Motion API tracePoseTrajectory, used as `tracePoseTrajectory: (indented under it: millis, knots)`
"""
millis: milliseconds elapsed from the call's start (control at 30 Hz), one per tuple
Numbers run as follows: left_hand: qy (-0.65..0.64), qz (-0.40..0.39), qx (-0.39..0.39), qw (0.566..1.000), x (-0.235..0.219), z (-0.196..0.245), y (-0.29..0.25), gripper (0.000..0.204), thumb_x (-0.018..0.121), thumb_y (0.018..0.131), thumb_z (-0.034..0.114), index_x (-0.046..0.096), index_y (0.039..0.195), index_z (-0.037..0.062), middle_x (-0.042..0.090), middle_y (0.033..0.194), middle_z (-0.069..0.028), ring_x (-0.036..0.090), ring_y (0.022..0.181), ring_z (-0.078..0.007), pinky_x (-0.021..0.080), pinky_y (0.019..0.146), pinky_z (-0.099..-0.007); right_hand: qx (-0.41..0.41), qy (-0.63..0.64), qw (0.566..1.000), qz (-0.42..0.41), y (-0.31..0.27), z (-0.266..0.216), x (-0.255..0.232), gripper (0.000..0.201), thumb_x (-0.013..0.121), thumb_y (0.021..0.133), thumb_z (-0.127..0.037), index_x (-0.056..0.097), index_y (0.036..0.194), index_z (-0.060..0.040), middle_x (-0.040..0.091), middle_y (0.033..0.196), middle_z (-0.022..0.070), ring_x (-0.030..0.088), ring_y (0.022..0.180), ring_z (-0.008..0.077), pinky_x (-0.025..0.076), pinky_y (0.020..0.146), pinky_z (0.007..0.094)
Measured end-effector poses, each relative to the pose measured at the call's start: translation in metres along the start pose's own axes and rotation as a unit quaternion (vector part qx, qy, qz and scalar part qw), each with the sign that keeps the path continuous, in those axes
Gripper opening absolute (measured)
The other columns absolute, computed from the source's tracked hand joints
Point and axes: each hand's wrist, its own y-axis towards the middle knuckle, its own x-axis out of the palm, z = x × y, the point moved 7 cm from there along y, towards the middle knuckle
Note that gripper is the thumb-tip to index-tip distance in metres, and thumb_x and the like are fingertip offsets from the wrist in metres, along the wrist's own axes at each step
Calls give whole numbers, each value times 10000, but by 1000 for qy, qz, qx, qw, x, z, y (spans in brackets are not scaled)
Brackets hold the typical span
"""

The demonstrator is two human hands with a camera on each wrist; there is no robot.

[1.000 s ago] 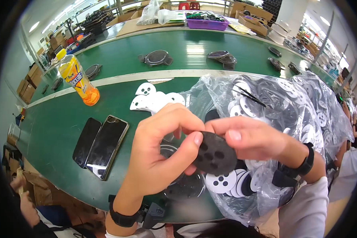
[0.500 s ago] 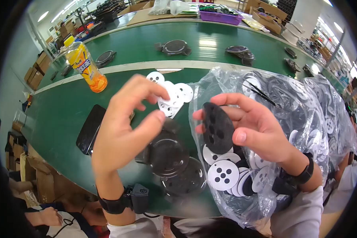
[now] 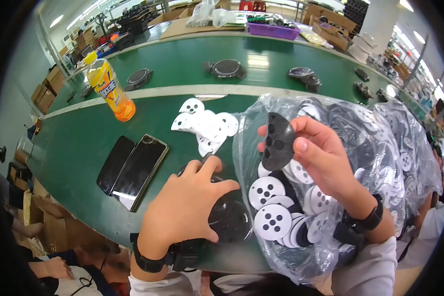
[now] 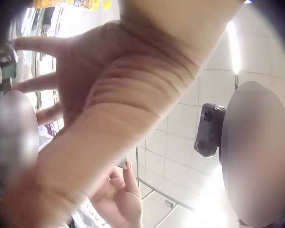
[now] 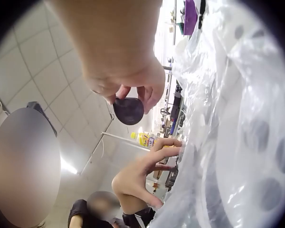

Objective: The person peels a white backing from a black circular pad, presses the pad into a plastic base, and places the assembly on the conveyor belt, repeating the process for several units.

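Observation:
My right hand (image 3: pixel 325 155) pinches a thin black disc with round holes (image 3: pixel 285 130) between thumb and fingers, raised over the clear plastic bag (image 3: pixel 246 128). The disc stands tilted on edge and also shows in the right wrist view, dark and smooth (image 5: pixel 128 111). Lower on the green table, my left hand (image 3: pixel 187 202) reaches palm down with spread fingers over dark round casings (image 3: pixel 232 222). It covers part of them. In the left wrist view its fingers (image 4: pixel 40 45) are extended, and no casing shows there. White discs with black holes (image 3: pixel 273 223) overlap at the bag's mouth.
White cut pieces (image 3: pixel 209 126) lie piled beyond my left hand. Two phones (image 3: pixel 140 170) lie at left, with an orange drink bottle (image 3: pixel 111 91) behind them. Dark round casings (image 3: pixel 227 69) sit along the far green strip, past a pale ledge (image 3: pixel 158 94).
My left hand has let go of the black disc and moved down over the dark casings. The right hand keeps the disc, now held up and turned.

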Motion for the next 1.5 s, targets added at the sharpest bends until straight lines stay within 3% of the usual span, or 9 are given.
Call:
tracePoseTrajectory:
  millis: [300,400,567,700,933,1000,1100,1267,1500]
  knots:
    - [-216,27,49,975,-38,-2,2,735,813,495,240,514,1157,127,437,1179,-93,466,1068,-255,446,841,-365,4,185,982,-20,-3,-20,8,305,550,883,-225,504,1086,-2,530,1187,154,546,1072,227,421,922,351]
    - [-607,133,151,769,-42,-18,18,793,709,669,406,367,1296,62,486,1228,-194,538,1047,-288,491,781,-393,4,220,975,-28,-5,-25,7,370,539,881,-279,498,1110,8,522,1203,161,548,1071,222,414,935,339]
    - [-885,85,37,457,-10,-32,40,641,217,887,557,375,1290,85,454,1251,-277,553,985,-441,496,704,-462,-13,216,974,-67,-9,-31,13,370,563,854,-271,508,1083,14,523,1199,171,556,1052,230,413,933,353]
    - [-920,46,22,388,8,-21,41,540,304,871,547,434,1221,157,446,1260,-262,573,840,-486,493,543,-447,-30,161,984,-68,-11,-33,18,370,585,837,-275,516,1052,18,531,1180,184,570,1015,221,430,908,370]
    - [-819,142,53,554,-7,-4,42,602,386,844,443,315,1308,67,505,1156,-237,603,848,-388,526,631,-434,-58,92,991,-80,-15,-33,20,252,671,786,-137,571,964,12,545,1163,181,559,1006,180,423,901,331]
    - [-846,82,153,505,-7,0,42,642,374,849,461,297,1317,28,522,1120,-224,608,866,-326,536,706,-409,-74,45,994,-61,-17,-33,18,165,661,787,-62,602,919,18,569,1127,165,546,1037,188,413,909,332]
    - [-737,222,42,636,-13,-1,33,644,354,838,495,325,1306,53,530,1087,-188,598,867,-246,515,709,-352,-64,10,997,-40,-19,-39,22,133,637,802,-22,618,922,33,610,1026,143,533,1077,229,403,926,349]
    - [-705,234,11,669,-17,10,26,698,336,776,503,333,1260,0,530,1063,-255,567,963,-302,468,834,-380,-110,-68,991,-28,-19,-47,24,144,678,742,5,640,881,14,611,961,131,577,967,222,435,874,345]
    - [-696,159,126,689,-12,23,23,751,387,811,626,348,1288,47,448,1098,-99,441,958,-139,348,838,-257,-314,-489,813,-38,-40,-80,60,173,741,698,-198,666,753,-51,554,809,96,461,608,159,330,529,283]
